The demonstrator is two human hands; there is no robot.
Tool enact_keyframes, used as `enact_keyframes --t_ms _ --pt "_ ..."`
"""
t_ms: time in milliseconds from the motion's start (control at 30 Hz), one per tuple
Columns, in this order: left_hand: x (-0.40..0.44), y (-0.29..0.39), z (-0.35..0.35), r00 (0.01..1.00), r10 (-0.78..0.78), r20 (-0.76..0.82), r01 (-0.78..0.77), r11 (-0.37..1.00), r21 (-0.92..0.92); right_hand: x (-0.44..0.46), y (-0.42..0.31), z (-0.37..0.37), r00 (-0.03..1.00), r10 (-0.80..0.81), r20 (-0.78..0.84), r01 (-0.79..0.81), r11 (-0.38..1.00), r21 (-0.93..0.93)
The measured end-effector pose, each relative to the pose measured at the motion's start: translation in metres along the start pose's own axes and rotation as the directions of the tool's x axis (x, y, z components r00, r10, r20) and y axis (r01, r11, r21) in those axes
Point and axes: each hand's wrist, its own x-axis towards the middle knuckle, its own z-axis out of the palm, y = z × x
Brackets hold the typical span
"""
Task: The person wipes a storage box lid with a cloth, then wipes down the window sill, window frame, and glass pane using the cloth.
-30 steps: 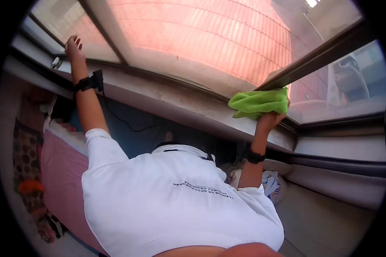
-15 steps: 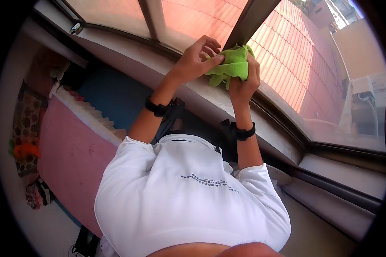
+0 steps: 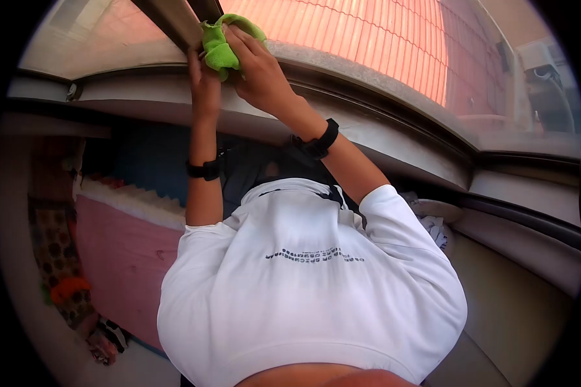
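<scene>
A bright green cloth (image 3: 221, 55) is bunched against the foot of the dark upright window frame (image 3: 171, 22) and the glass beside it. My right hand (image 3: 257, 72) is closed on this cloth, with its fingers bent over the top and right side. My left hand (image 3: 204, 84) is raised just left of the cloth, at the lower end of the upright. Its fingertips are partly hidden by the frame and cloth, so its grip is unclear. Both wrists wear black straps.
The window sill (image 3: 374, 122) runs below the glass, with a dark track along it. Outside lies a red tiled roof (image 3: 368, 45). A pink-covered bed (image 3: 126, 258) stands at left, and an orange item (image 3: 70, 290) lies beyond it.
The view has shifted. My right hand and the cloth have gone to the other side of the upright's foot, pressed closer to it. The left hand, formerly spread beside the cloth, now reaches up along the frame.
</scene>
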Motion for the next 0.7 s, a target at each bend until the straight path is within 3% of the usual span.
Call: enact_keyframes --t_ms 200,333,400,467,600,633,700 --pt "0.017 -0.019 -0.043 0.989 -0.064 -0.134 0.094 0.969 0.229 0.015 0.003 0.041 1.000 -0.017 0.018 0.016 0.998 0.064" --pt "0.022 -0.033 -0.063 0.993 -0.099 -0.064 0.108 0.979 0.173 0.018 0.004 0.053 1.000 -0.025 -0.014 0.027 0.994 0.105" --pt "0.023 -0.036 -0.070 0.992 -0.118 -0.039 0.123 0.980 0.154 0.016 -0.002 0.062 0.996 0.082 0.026 -0.085 0.988 0.130" --pt "0.019 -0.020 -0.063 0.961 -0.268 -0.071 0.271 0.962 0.033 0.019 0.000 0.064 0.997 0.071 0.024 -0.074 0.986 0.151" --pt "0.017 -0.017 -0.053 0.959 -0.281 -0.034 0.283 0.958 0.057 0.020 0.006 0.065 0.998 0.021 0.053 -0.028 0.991 0.131" --pt "0.013 -0.021 -0.048 0.972 -0.234 -0.020 0.233 0.972 -0.039 0.016 0.004 0.063 0.998 0.029 0.051 -0.035 0.992 0.123" --pt "0.001 -0.027 -0.038 0.981 -0.194 -0.008 0.191 0.973 -0.131 0.006 -0.002 0.059 0.992 0.101 0.074 -0.074 0.948 -0.310"
